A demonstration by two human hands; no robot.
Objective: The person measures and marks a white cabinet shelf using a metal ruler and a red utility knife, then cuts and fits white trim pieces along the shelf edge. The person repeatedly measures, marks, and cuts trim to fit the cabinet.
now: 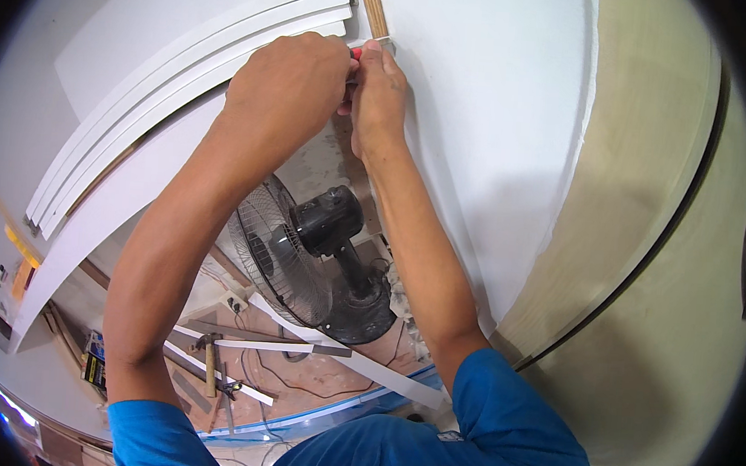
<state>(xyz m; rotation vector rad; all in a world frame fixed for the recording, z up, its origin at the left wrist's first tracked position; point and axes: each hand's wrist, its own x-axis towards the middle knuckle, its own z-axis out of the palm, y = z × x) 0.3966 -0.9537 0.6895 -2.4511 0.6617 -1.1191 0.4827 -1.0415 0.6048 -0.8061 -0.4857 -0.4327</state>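
Observation:
My left hand [293, 79] is raised at the top of the view, its back toward me and the fingers curled out of sight. Close beside it, my right hand [380, 97] is closed too, thumb and fingers pressed together. A small red piece [356, 53] shows between the two hands; the rest of it is hidden, so I cannot tell its kind. Just beyond the fingertips, a brown wooden strip [372, 7] runs up along the white wall. To the left, the end of a stepped white moulding [331, 8] reaches close to my left hand.
Below my arms stands a black fan [331, 222] with a wire cage. On the floor lie a hammer [209, 364], a long white strip [390, 379] and cables. A white wall panel [500, 113] rises on the right, beside a beige surface [643, 138].

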